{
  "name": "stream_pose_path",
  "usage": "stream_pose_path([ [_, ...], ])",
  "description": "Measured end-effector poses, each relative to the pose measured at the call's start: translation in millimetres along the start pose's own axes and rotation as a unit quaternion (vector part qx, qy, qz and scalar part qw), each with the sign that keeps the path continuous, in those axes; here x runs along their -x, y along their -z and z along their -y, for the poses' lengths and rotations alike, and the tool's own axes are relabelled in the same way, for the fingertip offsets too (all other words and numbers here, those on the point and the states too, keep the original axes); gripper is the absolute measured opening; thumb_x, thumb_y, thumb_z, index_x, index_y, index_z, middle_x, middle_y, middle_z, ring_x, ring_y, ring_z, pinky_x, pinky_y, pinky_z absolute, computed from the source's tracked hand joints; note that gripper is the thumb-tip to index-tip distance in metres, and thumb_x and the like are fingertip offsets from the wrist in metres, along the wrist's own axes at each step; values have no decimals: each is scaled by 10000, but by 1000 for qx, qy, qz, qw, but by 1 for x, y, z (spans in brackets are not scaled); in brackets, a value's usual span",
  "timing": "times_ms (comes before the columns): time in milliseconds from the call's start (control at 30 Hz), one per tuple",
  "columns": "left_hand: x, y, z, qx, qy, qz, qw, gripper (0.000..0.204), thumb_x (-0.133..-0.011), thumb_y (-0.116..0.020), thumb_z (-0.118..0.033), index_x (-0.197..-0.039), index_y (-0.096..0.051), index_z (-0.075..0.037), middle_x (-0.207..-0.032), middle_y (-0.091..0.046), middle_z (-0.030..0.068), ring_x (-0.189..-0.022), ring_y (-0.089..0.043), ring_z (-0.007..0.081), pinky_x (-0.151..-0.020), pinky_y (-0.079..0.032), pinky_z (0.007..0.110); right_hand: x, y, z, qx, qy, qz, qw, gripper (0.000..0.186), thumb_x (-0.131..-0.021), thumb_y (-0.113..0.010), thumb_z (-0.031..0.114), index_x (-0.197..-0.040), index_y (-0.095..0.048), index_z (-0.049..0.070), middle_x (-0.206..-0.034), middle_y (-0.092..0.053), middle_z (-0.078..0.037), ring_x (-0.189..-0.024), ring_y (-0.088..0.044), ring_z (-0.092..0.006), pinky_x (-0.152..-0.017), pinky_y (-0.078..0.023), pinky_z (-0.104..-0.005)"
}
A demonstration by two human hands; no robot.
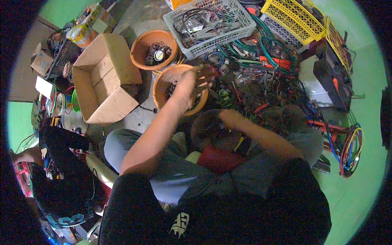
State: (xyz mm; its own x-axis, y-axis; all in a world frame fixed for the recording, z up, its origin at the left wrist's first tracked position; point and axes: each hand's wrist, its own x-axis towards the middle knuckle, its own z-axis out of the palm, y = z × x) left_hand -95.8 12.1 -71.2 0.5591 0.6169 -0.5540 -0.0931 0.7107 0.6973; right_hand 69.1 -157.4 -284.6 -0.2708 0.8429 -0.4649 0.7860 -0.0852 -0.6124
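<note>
My left hand is over the right rim of an orange pot, its dark, slightly blurred fingers stretched apart toward the right. I see nothing in its grasp. Small dark parts lie inside that pot, partly covered by my forearm. My right hand is at a dark round container between my legs. Shadow hides the fingers of that hand, so whether they hold something cannot be told. A red piece lies below the container, close to my lap.
Behind stands a second orange pot with a round gauge among metal parts. An open cardboard box is on the left. A grey crate holds tools and cables. Tangled wires and hoses spread right, below yellow crates.
</note>
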Motion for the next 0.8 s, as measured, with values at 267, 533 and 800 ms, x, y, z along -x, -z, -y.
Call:
stream_pose_path([
  [267, 9, 34, 114, -686, -139, 192, 688, 415, -909, -587, -338, -1269, -573, -130, -1184, -642, 168, -1093, -612, 381, -947, -485, 477, 17, -74, -28, 108, 21, -112, 988, 569, -815, -684, 140, -1346, -482, 96, -979, -665, -175, -868, -682, -338, -695, -568, -453],
  [533, 9, 54, 146, -784, 15, 239, 573, 600, -839, -659, -407, -1347, -493, -135, -1300, -569, 183, -1189, -567, 361, -953, -490, 487, 7, -46, -17, -312, 0, -93, 946, 497, -778, -724, 45, -1249, -564, 57, -1067, -670, -163, -988, -647, -330, -857, -512, -409],
  [800, -5, 33, 99, -651, -52, 302, 694, 655, -853, -675, -419, -1332, -488, -14, -1265, -592, 231, -1153, -577, 407, -943, -491, 436, 85, 118, 84, -105, 62, -82, 989, 367, -828, -699, 35, -1175, -580, 31, -1048, -659, -120, -991, -639, -239, -894, -494, -358],
])
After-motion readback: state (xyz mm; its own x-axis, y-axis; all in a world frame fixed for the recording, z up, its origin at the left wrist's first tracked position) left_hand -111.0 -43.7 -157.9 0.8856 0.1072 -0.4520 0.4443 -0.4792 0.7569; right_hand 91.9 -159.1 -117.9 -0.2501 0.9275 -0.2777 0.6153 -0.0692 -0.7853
